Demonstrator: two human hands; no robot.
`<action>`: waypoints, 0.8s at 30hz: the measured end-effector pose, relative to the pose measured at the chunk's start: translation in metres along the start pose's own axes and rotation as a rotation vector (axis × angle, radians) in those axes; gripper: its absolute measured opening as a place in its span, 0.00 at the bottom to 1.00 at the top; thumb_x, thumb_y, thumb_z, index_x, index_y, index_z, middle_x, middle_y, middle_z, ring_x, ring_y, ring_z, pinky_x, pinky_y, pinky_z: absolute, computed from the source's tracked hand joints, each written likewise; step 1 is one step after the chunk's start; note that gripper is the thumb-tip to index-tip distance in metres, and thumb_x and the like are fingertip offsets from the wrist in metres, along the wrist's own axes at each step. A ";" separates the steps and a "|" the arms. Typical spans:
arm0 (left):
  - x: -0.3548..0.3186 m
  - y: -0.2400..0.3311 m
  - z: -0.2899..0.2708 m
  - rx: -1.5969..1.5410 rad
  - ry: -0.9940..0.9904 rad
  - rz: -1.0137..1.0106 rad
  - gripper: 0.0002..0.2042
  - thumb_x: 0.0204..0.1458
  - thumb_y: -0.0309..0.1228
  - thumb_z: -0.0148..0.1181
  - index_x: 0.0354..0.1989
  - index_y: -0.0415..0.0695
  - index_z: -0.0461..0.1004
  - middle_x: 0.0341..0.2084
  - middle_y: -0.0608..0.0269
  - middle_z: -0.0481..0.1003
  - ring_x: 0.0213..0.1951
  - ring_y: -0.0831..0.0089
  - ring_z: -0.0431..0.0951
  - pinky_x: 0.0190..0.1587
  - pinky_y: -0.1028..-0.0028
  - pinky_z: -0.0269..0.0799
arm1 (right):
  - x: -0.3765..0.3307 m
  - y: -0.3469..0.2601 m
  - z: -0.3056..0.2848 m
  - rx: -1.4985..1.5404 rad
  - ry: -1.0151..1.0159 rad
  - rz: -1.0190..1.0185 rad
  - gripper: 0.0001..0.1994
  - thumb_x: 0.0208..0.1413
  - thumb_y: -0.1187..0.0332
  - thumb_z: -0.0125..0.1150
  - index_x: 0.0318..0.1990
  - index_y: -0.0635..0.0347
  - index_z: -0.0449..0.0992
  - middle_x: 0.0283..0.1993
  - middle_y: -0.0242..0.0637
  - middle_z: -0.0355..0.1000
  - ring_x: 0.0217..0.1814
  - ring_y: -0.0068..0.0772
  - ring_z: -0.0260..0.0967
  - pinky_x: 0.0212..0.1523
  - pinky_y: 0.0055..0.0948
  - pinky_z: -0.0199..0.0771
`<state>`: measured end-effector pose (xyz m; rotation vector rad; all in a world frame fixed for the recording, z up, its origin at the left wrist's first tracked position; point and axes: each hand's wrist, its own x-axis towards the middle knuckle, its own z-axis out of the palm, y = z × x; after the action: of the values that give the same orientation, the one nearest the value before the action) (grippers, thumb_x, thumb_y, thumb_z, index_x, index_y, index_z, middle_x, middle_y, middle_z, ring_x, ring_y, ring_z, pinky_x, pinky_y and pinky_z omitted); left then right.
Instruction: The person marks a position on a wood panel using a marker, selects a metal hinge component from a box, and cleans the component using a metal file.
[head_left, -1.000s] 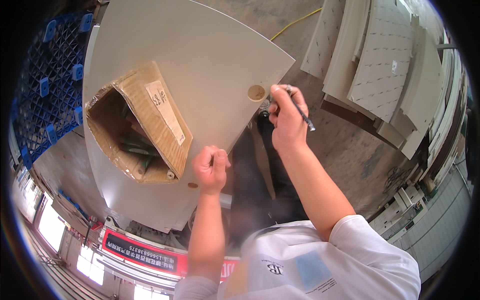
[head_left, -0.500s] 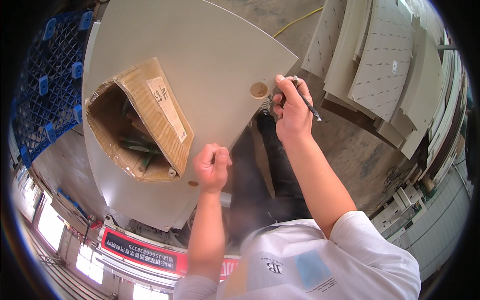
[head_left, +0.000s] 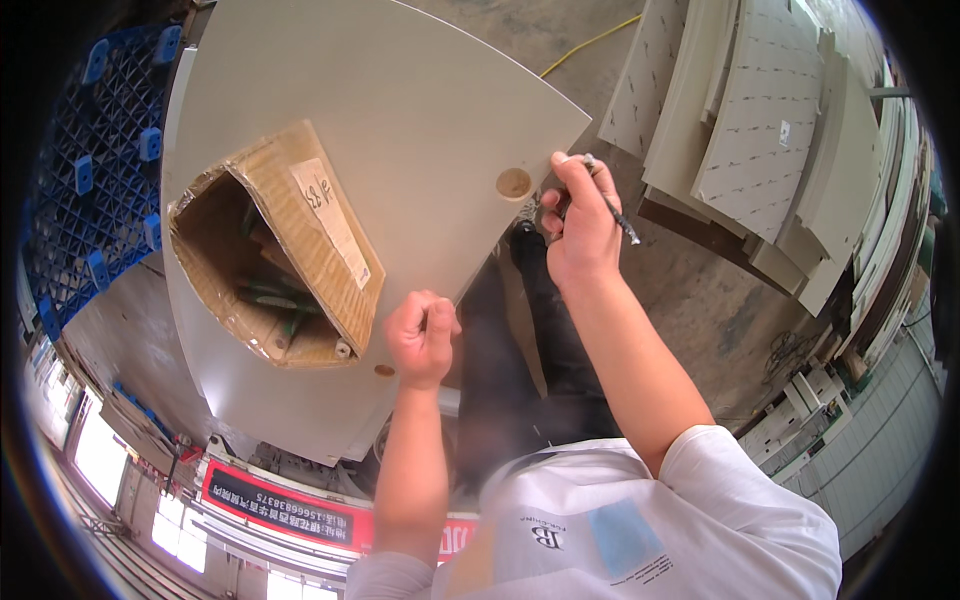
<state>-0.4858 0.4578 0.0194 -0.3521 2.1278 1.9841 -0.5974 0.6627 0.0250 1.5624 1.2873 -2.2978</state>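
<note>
My right hand (head_left: pixel 583 222) is closed around a thin dark rod-shaped tool (head_left: pixel 622 220) with a shiny tip, beside the right corner of a large beige board (head_left: pixel 430 120). A round recess (head_left: pixel 514 183) in the board lies just left of that hand. My left hand (head_left: pixel 422 338) is curled into a fist at the board's near edge; whatever its fingers may hold is hidden. Left of it, an open cardboard box (head_left: pixel 335 230) lies on its side on the board, with dark and green items inside that are hard to make out. A smaller round hole (head_left: pixel 384 370) shows between box and fist.
Stacked panels (head_left: pixel 750 130) stand at the far right, beside a yellow cord (head_left: pixel 590 45) on the floor. A blue plastic pallet (head_left: pixel 85 130) is at the left. A red banner (head_left: pixel 280 505) hangs at the lower left.
Both hands keep nearly the same place and grip. The tool in my right hand has tilted slightly. The board and box have shifted very little in view.
</note>
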 end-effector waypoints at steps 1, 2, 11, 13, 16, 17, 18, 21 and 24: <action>-0.001 0.000 0.001 0.002 0.001 0.002 0.18 0.67 0.36 0.60 0.25 0.42 0.68 0.17 0.65 0.73 0.21 0.80 0.69 0.25 0.78 0.63 | 0.003 -0.003 -0.001 -0.007 -0.016 -0.010 0.07 0.62 0.64 0.67 0.37 0.46 0.72 0.34 0.20 0.68 0.30 0.14 0.66 0.25 0.20 0.57; 0.000 0.001 0.001 0.003 -0.001 0.005 0.18 0.67 0.36 0.60 0.25 0.42 0.68 0.16 0.65 0.73 0.21 0.80 0.69 0.25 0.79 0.63 | 0.005 -0.009 0.002 -0.020 0.018 -0.037 0.07 0.62 0.64 0.66 0.37 0.47 0.72 0.34 0.20 0.68 0.30 0.14 0.66 0.24 0.20 0.57; 0.001 0.001 0.001 0.021 -0.009 0.014 0.18 0.68 0.35 0.59 0.25 0.43 0.66 0.16 0.64 0.72 0.20 0.80 0.68 0.25 0.78 0.62 | 0.004 -0.008 0.005 0.047 0.023 -0.031 0.07 0.60 0.64 0.68 0.37 0.47 0.74 0.34 0.21 0.70 0.28 0.14 0.66 0.25 0.19 0.56; 0.001 0.000 -0.001 0.006 -0.007 0.007 0.18 0.67 0.35 0.60 0.25 0.42 0.67 0.17 0.65 0.73 0.21 0.80 0.69 0.25 0.78 0.63 | 0.003 -0.004 0.005 0.042 0.023 -0.001 0.07 0.60 0.63 0.69 0.36 0.46 0.73 0.34 0.21 0.70 0.29 0.14 0.67 0.25 0.19 0.57; -0.001 -0.003 -0.001 0.014 -0.004 0.012 0.18 0.68 0.36 0.60 0.25 0.42 0.67 0.17 0.65 0.72 0.21 0.80 0.68 0.25 0.78 0.63 | -0.010 0.005 0.002 -0.005 0.017 0.075 0.08 0.59 0.63 0.69 0.36 0.47 0.73 0.34 0.21 0.70 0.30 0.14 0.67 0.26 0.18 0.57; 0.000 -0.003 -0.001 0.015 0.001 0.010 0.18 0.68 0.36 0.60 0.25 0.42 0.67 0.17 0.65 0.72 0.20 0.80 0.68 0.25 0.78 0.63 | -0.009 0.005 0.001 0.018 0.010 0.059 0.08 0.59 0.63 0.69 0.37 0.47 0.73 0.34 0.21 0.70 0.30 0.14 0.67 0.26 0.18 0.57; -0.001 -0.003 -0.001 0.015 0.007 0.009 0.18 0.68 0.36 0.60 0.25 0.42 0.67 0.17 0.65 0.72 0.20 0.80 0.68 0.25 0.78 0.63 | -0.004 0.003 -0.001 0.041 0.002 0.043 0.08 0.60 0.63 0.69 0.37 0.47 0.73 0.34 0.21 0.70 0.30 0.14 0.67 0.26 0.18 0.57; 0.001 -0.001 0.001 -0.014 -0.005 0.011 0.18 0.68 0.37 0.60 0.25 0.42 0.67 0.17 0.65 0.72 0.21 0.80 0.68 0.25 0.78 0.63 | 0.005 -0.003 0.002 0.071 0.004 0.020 0.08 0.61 0.63 0.67 0.38 0.47 0.72 0.34 0.21 0.69 0.30 0.15 0.67 0.25 0.19 0.56; -0.002 -0.003 -0.003 0.005 -0.014 0.015 0.18 0.68 0.36 0.60 0.25 0.42 0.68 0.17 0.65 0.72 0.21 0.80 0.68 0.25 0.78 0.63 | -0.002 0.006 -0.002 0.038 -0.011 0.059 0.06 0.63 0.64 0.65 0.38 0.46 0.72 0.35 0.21 0.68 0.30 0.16 0.67 0.24 0.20 0.57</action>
<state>-0.4832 0.4545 0.0175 -0.3205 2.1323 1.9838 -0.5923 0.6592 0.0226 1.5752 1.1855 -2.3053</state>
